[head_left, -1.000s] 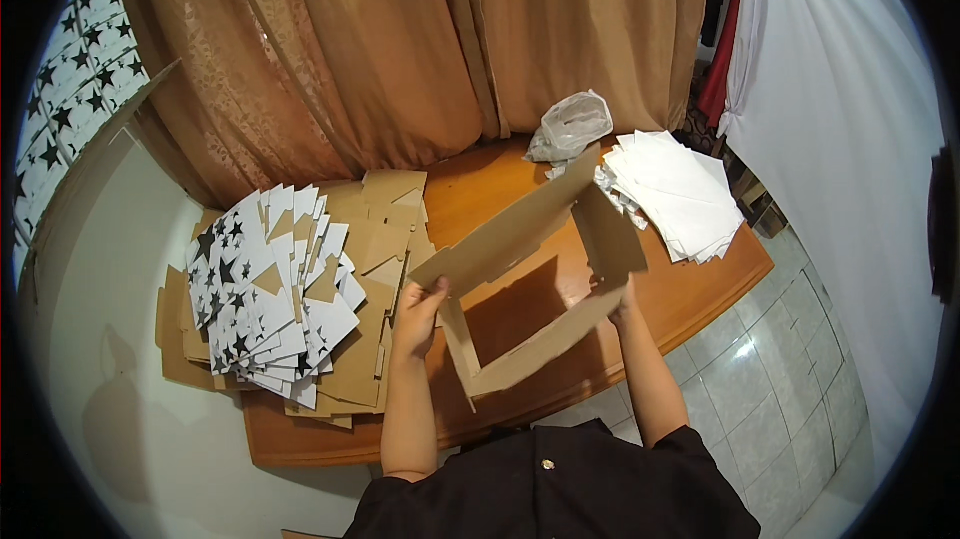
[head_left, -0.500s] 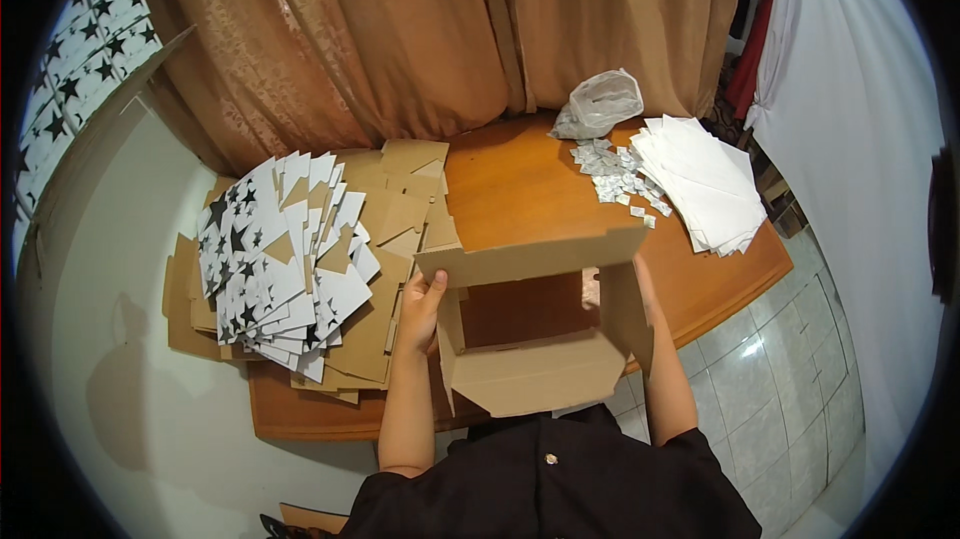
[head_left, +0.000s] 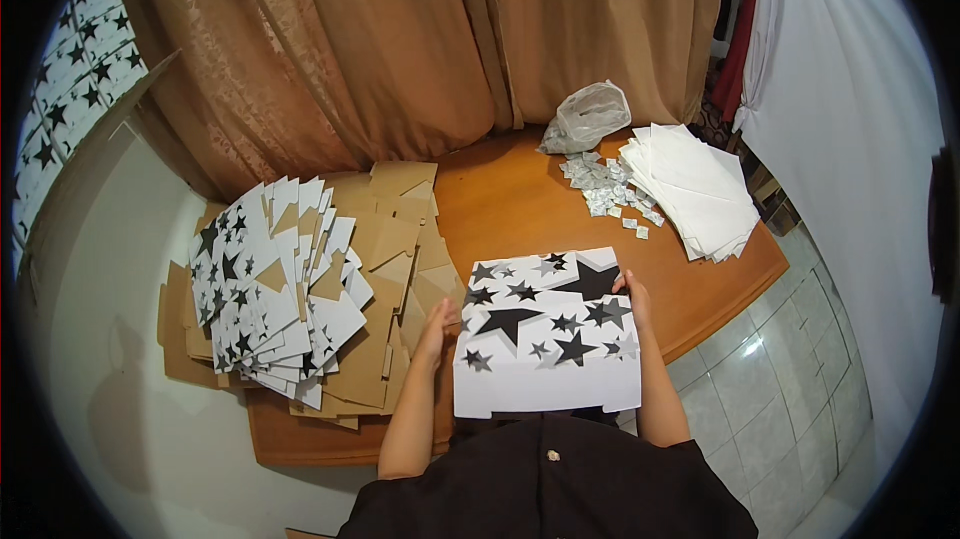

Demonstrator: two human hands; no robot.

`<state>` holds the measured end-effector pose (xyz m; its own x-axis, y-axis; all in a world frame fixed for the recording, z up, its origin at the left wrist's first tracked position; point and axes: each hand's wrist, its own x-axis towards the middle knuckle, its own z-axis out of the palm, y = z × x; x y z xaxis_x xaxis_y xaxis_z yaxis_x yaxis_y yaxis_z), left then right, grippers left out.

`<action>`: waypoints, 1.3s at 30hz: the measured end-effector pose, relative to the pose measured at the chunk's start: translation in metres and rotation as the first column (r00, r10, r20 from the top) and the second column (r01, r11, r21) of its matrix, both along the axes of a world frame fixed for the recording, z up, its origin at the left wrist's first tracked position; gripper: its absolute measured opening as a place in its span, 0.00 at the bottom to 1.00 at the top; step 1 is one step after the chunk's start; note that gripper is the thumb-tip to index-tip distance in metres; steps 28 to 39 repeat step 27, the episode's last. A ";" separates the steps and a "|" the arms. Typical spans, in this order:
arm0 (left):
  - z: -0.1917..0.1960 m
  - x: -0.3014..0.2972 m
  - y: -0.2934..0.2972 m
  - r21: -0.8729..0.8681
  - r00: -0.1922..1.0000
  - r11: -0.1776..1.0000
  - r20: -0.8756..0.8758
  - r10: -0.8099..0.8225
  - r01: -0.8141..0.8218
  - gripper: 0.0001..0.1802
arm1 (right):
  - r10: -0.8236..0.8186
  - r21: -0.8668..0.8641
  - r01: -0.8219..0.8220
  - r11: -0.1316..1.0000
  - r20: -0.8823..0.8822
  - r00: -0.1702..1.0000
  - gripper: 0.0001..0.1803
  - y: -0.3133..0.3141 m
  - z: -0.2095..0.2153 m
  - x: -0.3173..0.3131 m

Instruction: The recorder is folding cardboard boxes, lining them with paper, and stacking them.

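Observation:
A cardboard box, white with black and grey stars on the side turned up, stands close in front of my body at the table's near edge. Its plain brown inside is out of sight. My right hand grips the far right corner, with fingertips showing at the edge and the rest behind the box's side. Along the left side is my left hand, fingers stretched out and fairly flat, at or just off the box wall; whether it touches cannot be made out.
To the left lie a stack of star-printed cut sheets and brown cardboard blanks on the wooden table. At the back right are a clear plastic bag, small silvery packets and a pile of white sheets.
The box was held up with its brown inside and opening toward me. Now it is turned over and lower, star-printed side up. My left hand has let go of its edge.

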<state>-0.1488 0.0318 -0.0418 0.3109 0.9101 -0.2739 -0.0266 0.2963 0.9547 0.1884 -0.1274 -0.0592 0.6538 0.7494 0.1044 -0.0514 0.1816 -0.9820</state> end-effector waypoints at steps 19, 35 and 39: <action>-0.007 0.030 0.077 -0.180 0.932 0.973 0.354 -0.075 0.147 0.45 | -0.151 -0.402 0.142 0.904 0.011 0.989 0.38 0.027 0.007 0.007; -0.043 0.059 0.120 -0.462 0.993 0.880 0.074 -0.088 0.112 0.44 | 0.039 -0.680 -0.004 0.733 0.036 0.999 0.40 0.061 -0.012 0.025; -0.043 0.059 0.120 -0.462 0.993 0.880 0.074 -0.088 0.112 0.44 | 0.039 -0.680 -0.004 0.733 0.036 0.999 0.40 0.061 -0.012 0.025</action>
